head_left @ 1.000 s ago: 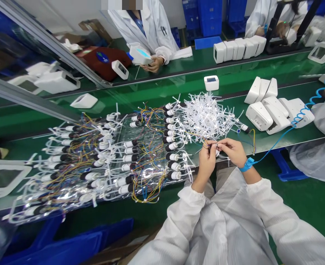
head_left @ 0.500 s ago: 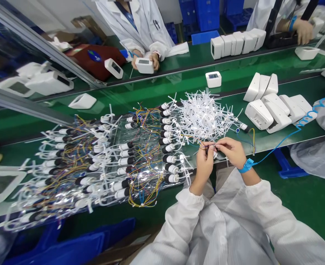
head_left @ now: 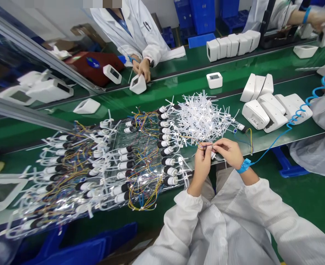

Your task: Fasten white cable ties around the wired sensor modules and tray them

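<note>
At the bench's near edge, my left hand (head_left: 202, 162) is closed in a pinch on thin coloured wires (head_left: 200, 146). The fingertips of my right hand (head_left: 229, 151) pinch together right beside it, on something too small to make out. A small white part (head_left: 213, 155) shows just below the fingers, mostly hidden. Beyond both hands lies a heap of translucent white tube pieces (head_left: 201, 119). On the right of the heap rests a black-and-white cylinder (head_left: 242, 127) with coloured wires. More such cylinders (head_left: 171, 170), with tubes and wires, lie in rows to the left on clear plastic (head_left: 148, 173).
White housings (head_left: 274, 114) are grouped at the right, and one white device (head_left: 214, 80) sits on the green belt. A blue coiled cord (head_left: 275, 147) runs from my right wristband. Across the belt a co-worker's hands (head_left: 142, 69) hold a white housing (head_left: 138, 84). A metal frame (head_left: 68, 73) slants at left.
Across the belt, the co-worker has lowered a white housing toward the belt. Another person's hand at the upper right has moved. My hands stay together, with only slight finger movement; the view has shifted slightly.
</note>
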{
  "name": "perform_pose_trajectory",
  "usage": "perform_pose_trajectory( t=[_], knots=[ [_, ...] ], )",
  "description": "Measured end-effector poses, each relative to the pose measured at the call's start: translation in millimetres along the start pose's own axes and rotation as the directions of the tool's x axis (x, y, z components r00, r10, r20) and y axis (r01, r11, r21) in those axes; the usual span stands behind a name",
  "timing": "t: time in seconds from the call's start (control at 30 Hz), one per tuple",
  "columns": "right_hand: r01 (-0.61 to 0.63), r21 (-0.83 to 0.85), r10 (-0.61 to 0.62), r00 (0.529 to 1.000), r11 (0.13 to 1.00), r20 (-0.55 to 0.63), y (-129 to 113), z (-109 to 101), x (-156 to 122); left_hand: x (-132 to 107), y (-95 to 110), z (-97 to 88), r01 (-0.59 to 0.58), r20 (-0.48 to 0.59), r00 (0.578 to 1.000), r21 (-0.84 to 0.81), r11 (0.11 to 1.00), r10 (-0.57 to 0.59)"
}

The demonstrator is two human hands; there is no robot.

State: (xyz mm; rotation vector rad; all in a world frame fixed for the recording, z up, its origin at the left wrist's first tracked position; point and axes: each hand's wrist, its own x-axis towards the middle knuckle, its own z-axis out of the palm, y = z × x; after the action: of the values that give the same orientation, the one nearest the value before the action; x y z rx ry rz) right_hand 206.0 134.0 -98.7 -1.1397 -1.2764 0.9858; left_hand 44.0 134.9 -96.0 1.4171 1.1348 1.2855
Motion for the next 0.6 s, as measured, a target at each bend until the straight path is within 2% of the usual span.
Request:
perform_pose_trajectory(
  t=[0.27,0.6],
  knots=[
    [-0.077,0.111,0.082,0.996,0.991,-0.041,4.0,5.5,-2.8,-2.3,-3.7,3.6,0.004,-0.034,0.999,-0.030,1.000,-0.005],
    [-0.026,0.068,0.026,1.000,0.997,0.013,-0.5,-1.1,1.8,-3.5,-2.2,0.6,-0.062,0.017,0.998,0.055,0.997,0.061]
  ],
)
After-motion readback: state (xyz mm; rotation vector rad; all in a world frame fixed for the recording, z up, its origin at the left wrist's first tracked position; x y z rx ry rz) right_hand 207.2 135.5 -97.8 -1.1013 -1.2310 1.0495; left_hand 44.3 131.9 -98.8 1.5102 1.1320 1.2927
